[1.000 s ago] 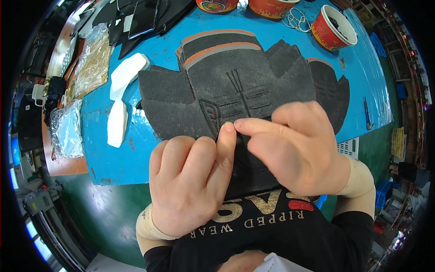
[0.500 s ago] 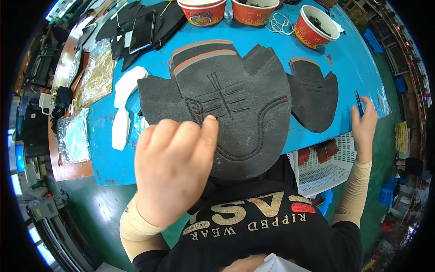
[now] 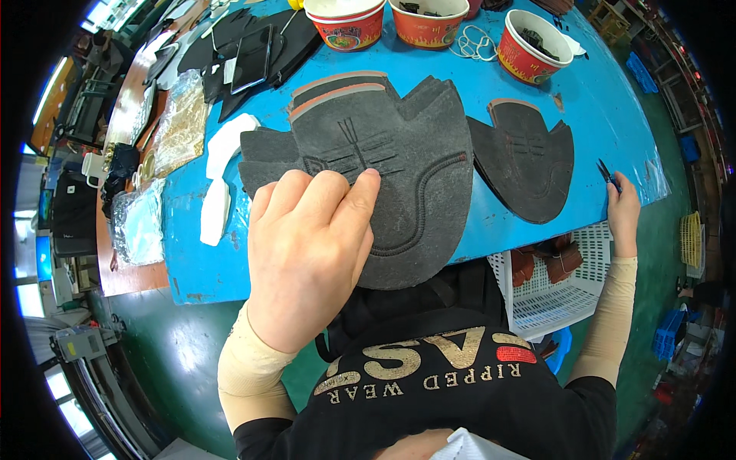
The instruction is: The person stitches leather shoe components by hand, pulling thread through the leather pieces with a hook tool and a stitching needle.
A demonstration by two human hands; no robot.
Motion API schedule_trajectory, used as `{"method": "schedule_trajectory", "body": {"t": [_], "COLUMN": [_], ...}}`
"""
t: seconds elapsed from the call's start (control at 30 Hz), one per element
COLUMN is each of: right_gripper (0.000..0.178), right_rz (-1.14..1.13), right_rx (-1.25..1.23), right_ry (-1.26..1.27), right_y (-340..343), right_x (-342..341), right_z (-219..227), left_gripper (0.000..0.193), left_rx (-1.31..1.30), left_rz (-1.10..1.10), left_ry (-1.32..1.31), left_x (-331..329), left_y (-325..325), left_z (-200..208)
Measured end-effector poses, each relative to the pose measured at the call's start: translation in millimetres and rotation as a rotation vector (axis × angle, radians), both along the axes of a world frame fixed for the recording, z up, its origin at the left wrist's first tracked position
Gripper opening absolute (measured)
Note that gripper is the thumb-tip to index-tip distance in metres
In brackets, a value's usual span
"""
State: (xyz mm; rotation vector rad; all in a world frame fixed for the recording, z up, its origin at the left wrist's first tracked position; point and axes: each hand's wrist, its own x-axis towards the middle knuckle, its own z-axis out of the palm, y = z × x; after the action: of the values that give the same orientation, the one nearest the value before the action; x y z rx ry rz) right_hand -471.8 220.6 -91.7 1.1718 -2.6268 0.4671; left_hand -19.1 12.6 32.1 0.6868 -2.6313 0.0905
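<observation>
My left hand point(image 3: 310, 249) is closed, knuckles up, over a stack of dark grey shoe-upper pieces point(image 3: 418, 146) on the table in front of me. Its index fingertip touches the top piece beside raised lines and slits; the thumb and anything pinched are hidden. A curved braided seam runs along the same piece, and its far edge is orange-brown. Out at the right table edge, my right hand point(image 3: 624, 211) is closed around small black thread snips point(image 3: 608, 175), points upward. Between the hands lies a second stack of matching smaller-looking pieces point(image 3: 533, 157).
Red paper tubs point(image 3: 529, 65) stand at the back beside a white cord loop point(image 3: 474, 42). A phone point(image 3: 253, 60) rests on black pieces at the far left. White shaped pieces point(image 3: 217, 207) lie left of the stack. Below the table edge is a white plastic basket point(image 3: 548, 295) holding brown pieces.
The large stack has shifted a little left, and my left hand has moved slightly right over it. My right hand has dropped slightly; the snips now tilt left, their points apart.
</observation>
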Motion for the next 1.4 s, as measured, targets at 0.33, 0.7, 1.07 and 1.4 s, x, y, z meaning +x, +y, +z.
{"method": "schedule_trajectory", "body": {"t": [0.33, 0.7, 1.07, 1.4], "right_gripper": [0.034, 0.04, 0.037, 0.038], "right_rz": [0.077, 0.295, 0.065, 0.11], "right_rx": [-0.566, 0.115, 0.267, 0.269], "right_ry": [-0.639, -1.867, -1.801, -1.78], "right_y": [-30.8, -116.9, -130.1, -132.4], "right_x": [75.1, 249.6, 264.7, 265.6], "right_z": [60.3, 172.7, 174.7, 172.2], "left_gripper": [0.032, 0.048, 0.048, 0.048], "left_rx": [-0.168, -0.01, 0.046, 0.053], "left_rz": [-0.068, -0.088, -0.106, -0.109], "left_ry": [-0.05, 0.016, 0.074, 0.066], "left_x": [-8.4, 0.6, -0.8, -0.5], "left_y": [-0.3, -6.4, -4.5, -5.7], "left_z": [-7.5, -14.4, -16.8, -16.3]}}
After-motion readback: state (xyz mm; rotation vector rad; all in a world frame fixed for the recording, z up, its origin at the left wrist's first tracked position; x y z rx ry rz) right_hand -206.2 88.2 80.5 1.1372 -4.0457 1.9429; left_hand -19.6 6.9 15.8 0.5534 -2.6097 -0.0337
